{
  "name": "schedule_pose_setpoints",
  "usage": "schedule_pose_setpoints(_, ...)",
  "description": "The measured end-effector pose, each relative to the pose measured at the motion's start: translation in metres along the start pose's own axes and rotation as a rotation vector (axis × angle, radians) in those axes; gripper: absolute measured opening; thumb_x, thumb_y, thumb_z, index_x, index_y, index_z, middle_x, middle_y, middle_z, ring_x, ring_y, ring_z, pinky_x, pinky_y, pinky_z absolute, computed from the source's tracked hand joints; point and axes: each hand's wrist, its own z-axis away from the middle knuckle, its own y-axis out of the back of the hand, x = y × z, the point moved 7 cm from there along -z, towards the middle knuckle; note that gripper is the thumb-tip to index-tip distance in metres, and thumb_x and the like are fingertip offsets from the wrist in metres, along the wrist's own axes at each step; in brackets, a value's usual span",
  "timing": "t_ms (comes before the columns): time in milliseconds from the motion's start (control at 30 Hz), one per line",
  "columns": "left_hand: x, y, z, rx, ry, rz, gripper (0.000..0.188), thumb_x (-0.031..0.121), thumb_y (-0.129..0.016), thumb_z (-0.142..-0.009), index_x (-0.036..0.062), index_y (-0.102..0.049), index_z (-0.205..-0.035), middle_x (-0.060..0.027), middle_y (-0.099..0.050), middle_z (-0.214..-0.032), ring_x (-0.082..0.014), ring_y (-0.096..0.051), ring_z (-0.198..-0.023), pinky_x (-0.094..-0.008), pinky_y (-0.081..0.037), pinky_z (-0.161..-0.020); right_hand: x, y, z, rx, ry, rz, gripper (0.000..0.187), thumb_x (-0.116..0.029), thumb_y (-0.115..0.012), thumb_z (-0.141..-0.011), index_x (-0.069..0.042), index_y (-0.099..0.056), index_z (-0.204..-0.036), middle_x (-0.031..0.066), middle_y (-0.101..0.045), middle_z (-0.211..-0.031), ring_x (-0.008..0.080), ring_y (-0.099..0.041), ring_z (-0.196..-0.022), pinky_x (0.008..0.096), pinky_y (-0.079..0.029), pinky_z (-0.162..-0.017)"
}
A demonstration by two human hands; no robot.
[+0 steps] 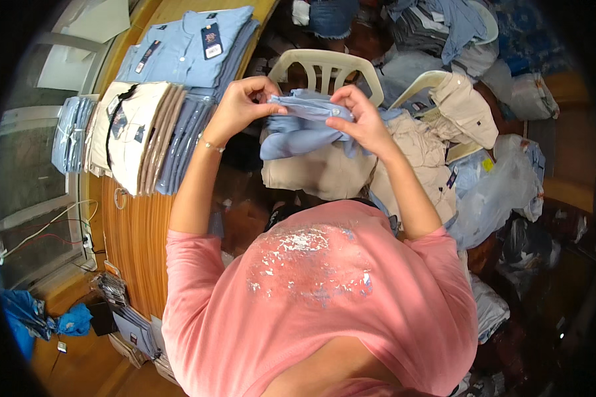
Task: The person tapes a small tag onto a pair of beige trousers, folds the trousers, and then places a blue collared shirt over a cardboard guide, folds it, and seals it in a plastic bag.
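A light blue shirt (pixel 304 140) hangs bunched between my two hands in front of me. My left hand (pixel 248 102) pinches one end of a folded band of its cloth, thumb against fingers. The band's other end is between the thumb and fingers of my right hand (pixel 364 122), beside a small pale button (pixel 336 112). Beneath the shirt lies beige cloth (pixel 318 173), and more beige garments (pixel 414 162) spread to the right. The lower part of the shirt is crumpled, so its full shape is hidden.
On the wooden table (pixel 136 245) at left stand stacked blue shirts (pixel 185 49) with dark tags and a packed beige pile (pixel 129 135). A cream plastic chair (pixel 328 63) stands ahead. Clear plastic bags (pixel 496 198) and heaped clothes lie at right.
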Motion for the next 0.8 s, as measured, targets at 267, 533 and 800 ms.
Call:
schedule_pose_setpoints(267, 0.041, -0.007, 0.044, 0.105, 0.019, 0.179, 0.021, 0.01, -0.078, -0.07, 0.0009, -0.061, -0.079, 0.0047, -0.056, -0.072, -0.0008, -0.041, -0.061, -0.017, -0.034, -0.053, -0.09, -0.012, 0.02, 0.005, 0.233, 0.681, 0.016, -0.011, -0.067, -0.079, 0.001, -0.061, -0.088, 0.0091, -0.058, -0.079, 0.0235, -0.056, -0.073, 0.0296, -0.045, -0.067)
schedule_pose_setpoints(533, -0.009, -0.057, 0.069, 0.13, 0.16, 0.07, 0.016, 0.008, -0.075, -0.072, -0.0003, -0.067, -0.083, -0.0007, -0.063, -0.075, -0.0041, -0.047, -0.059, -0.0198, -0.037, -0.052, -0.036, 0.0, 0.052, 0.004, 0.172, 0.754, 0.014, -0.011, -0.065, -0.079, 0.001, -0.062, -0.087, 0.0105, -0.061, -0.083, 0.026, -0.058, -0.078, 0.0334, -0.046, -0.07)
schedule_pose_setpoints(800, -0.065, -0.098, 0.087, 0.066, 0.132, -0.128, 0.017, 0.013, -0.073, -0.071, 0.0015, -0.068, -0.082, -0.0098, -0.063, -0.071, -0.0158, -0.052, -0.055, -0.0267, -0.041, -0.052, 0.045, 0.006, 0.082, -0.075, -0.027, 0.951, 0.013, -0.014, -0.067, -0.075, -0.004, -0.064, -0.083, 0.0069, -0.062, -0.079, 0.0263, -0.057, -0.075, 0.0356, -0.046, -0.067)
